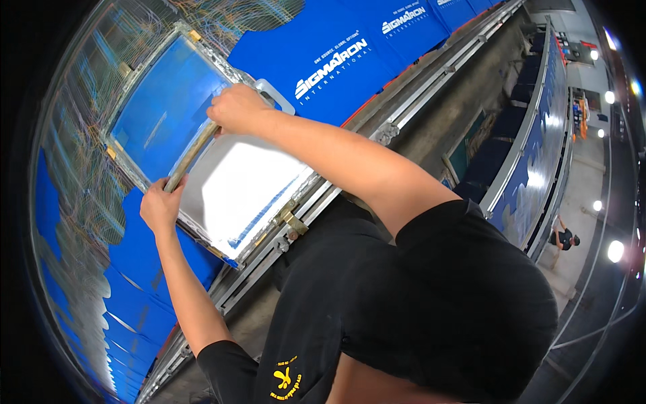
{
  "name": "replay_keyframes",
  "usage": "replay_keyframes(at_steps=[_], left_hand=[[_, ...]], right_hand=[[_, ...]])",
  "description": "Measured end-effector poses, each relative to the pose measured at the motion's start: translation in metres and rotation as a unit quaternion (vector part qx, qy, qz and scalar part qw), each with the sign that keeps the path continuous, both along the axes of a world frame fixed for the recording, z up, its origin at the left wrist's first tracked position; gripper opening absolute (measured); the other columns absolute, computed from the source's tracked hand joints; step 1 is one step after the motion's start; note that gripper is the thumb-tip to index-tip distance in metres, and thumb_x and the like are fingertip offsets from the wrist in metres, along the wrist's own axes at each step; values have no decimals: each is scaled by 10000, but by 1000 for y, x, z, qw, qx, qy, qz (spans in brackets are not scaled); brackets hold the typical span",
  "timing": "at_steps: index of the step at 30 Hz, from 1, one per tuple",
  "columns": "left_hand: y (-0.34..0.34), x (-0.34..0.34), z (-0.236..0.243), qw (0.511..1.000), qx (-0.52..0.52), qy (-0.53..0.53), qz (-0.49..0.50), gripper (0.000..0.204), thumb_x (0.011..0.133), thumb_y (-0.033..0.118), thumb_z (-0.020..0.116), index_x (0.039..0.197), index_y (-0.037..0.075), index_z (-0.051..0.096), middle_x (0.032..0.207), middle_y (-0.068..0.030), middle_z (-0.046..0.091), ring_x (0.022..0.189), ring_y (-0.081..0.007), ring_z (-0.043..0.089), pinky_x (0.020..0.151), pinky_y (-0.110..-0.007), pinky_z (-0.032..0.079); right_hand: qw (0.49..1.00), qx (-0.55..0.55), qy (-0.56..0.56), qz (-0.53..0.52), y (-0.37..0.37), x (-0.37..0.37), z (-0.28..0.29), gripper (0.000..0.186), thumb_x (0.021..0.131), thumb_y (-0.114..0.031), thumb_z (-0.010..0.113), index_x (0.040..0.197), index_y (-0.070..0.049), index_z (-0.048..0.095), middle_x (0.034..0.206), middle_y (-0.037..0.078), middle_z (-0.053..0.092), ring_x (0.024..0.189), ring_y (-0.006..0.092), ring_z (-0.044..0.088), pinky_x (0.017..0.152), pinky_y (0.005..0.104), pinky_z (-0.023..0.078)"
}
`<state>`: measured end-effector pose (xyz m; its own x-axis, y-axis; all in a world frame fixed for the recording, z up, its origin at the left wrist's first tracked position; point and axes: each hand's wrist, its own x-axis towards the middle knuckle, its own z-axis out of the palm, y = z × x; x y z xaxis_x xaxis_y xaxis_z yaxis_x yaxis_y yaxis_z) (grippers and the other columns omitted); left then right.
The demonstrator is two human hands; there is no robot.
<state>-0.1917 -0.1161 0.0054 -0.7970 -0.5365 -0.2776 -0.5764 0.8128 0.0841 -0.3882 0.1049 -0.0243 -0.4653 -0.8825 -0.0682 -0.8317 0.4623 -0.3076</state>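
My left hand (161, 205) and my right hand (239, 108) are closed on the two ends of a long wooden-handled squeegee (195, 151), held diagonally across a rectangular screen frame (208, 50). Blue ink or coating (161, 91) covers the screen's upper part, while a bright white area (239, 188) shows below the squeegee. The squeegee's blade is mostly hidden. A metal clamp bracket (291, 222) sits at the frame's lower right edge, and a pale handle (276, 94) sticks out beside my right hand.
Blue fabric sheets with white printing (356, 60) lie along the long table under and around the frame. A metal rail (404, 108) runs along the table's near edge. Another long table (518, 148) stands to the right, with a person in dark clothing (565, 239) in the aisle beyond.
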Motion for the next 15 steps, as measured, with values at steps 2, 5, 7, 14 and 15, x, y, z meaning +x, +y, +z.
replay_keyframes(at_steps=[2,5,7,14,15], left_hand=[[3,3,-4,1000,2,-6,8,638,798,731,778,1085,166,848,911,-134,795,877,-362,763,768,-464,587],[13,12,-19,999,-30,36,14,643,782,733,790,1079,166,850,932,-133,801,881,-360,769,770,-459,596],[26,35,-28,998,-57,33,24,647,765,719,814,1088,160,849,982,-127,808,904,-352,775,784,-442,607],[118,134,-51,994,-12,106,23,498,678,366,937,1122,171,824,1070,-70,810,968,-307,773,828,-429,614],[129,146,-51,995,-4,101,26,513,671,342,938,1139,170,819,1099,-64,808,987,-301,770,846,-424,612]], right_hand=[[1000,1,14,-16,-2,6,-9,413,775,-487,871,965,-130,787,972,47,761,999,292,736,864,450,561],[999,-14,44,-3,7,9,-9,336,809,-448,854,964,-155,797,984,37,766,992,262,739,840,428,559],[996,-43,75,-4,23,26,-21,318,801,-418,855,967,-155,785,979,36,762,977,261,737,826,425,557],[986,-149,70,-1,122,112,-40,221,724,-168,795,920,-142,695,899,6,672,926,233,678,791,398,512],[987,-151,59,0,133,123,-37,214,725,-153,786,913,-140,685,895,1,660,917,232,670,787,398,504]])
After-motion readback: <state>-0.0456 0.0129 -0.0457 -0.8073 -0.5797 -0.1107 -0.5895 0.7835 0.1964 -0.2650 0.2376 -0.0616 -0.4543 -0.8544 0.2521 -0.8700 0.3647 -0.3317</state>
